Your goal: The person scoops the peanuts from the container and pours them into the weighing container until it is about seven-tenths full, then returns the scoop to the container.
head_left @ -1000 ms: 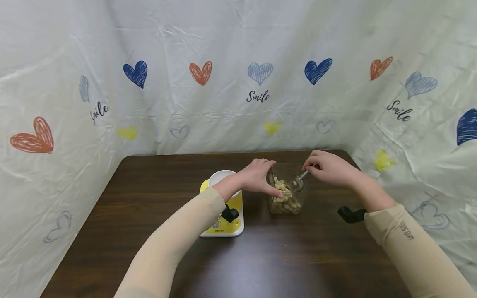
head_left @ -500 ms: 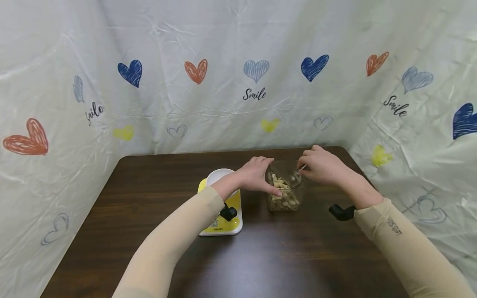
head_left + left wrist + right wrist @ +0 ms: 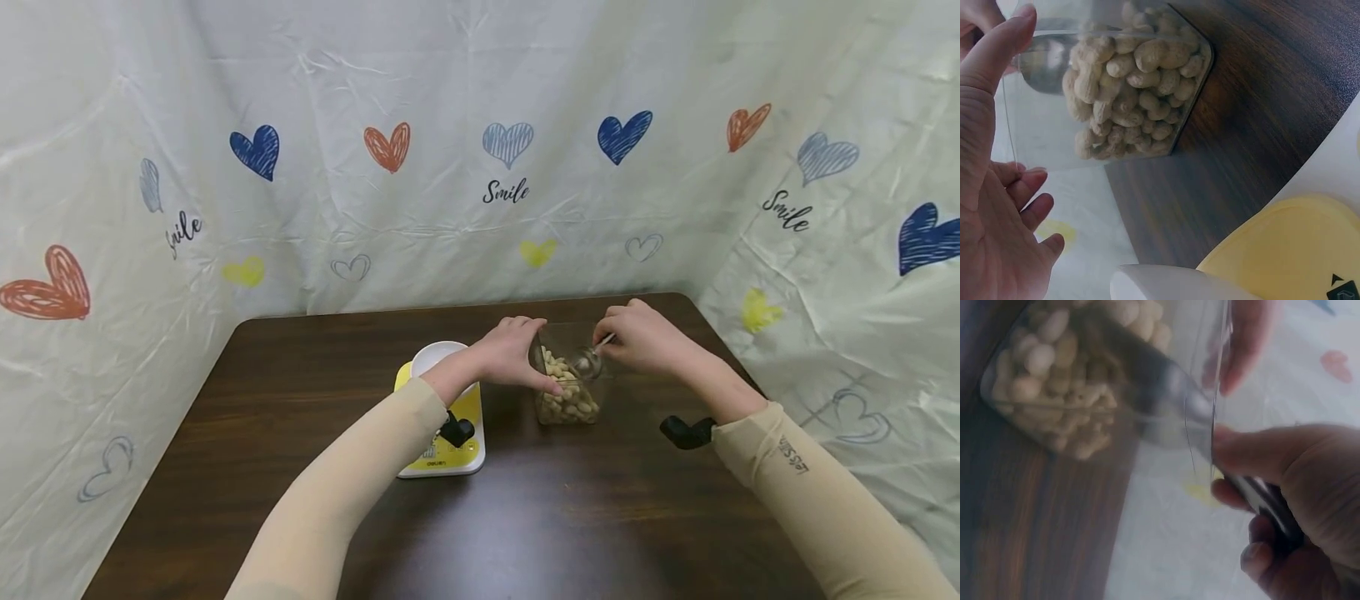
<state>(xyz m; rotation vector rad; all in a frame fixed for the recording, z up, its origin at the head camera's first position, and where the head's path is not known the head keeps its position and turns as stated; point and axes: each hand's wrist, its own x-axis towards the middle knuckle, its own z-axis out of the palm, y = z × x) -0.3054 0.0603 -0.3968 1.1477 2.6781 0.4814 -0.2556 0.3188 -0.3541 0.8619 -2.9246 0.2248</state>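
left fingers point(image 3: 525, 324): grip clear container point(image 3: 564, 335) (peanuts point(image 3: 573, 407) inside) | right fingers point(image 3: 603, 330): hold scoop point(image 3: 587, 363) | white bowl point(image 3: 432, 355): on scale point(image 3: 468, 408)

Clear box point(image 3: 1041, 139) stood on counter point(image 3: 525, 517), gripped near rim by left hand point(image 3: 512, 354). Pale tan peanuts point(image 3: 1132, 94), unshelled, heaped in its bottom. Shiny metal scoop point(image 3: 587, 363) held slanted by right hand point(image 3: 637, 336), head lowered inside box beside peanuts.

The left arm point(image 3: 333, 492) slants back and outward from the left hand point(image 3: 513, 354); the right arm point(image 3: 832, 508) slants back the other way from the right hand point(image 3: 637, 337). The hands are apart, roughly level. The left thumb point(image 3: 1000, 53) spreads from its fingers point(image 3: 1038, 212) in a wide grip; the right thumb point(image 3: 1260, 450) and fingers curl in closely.
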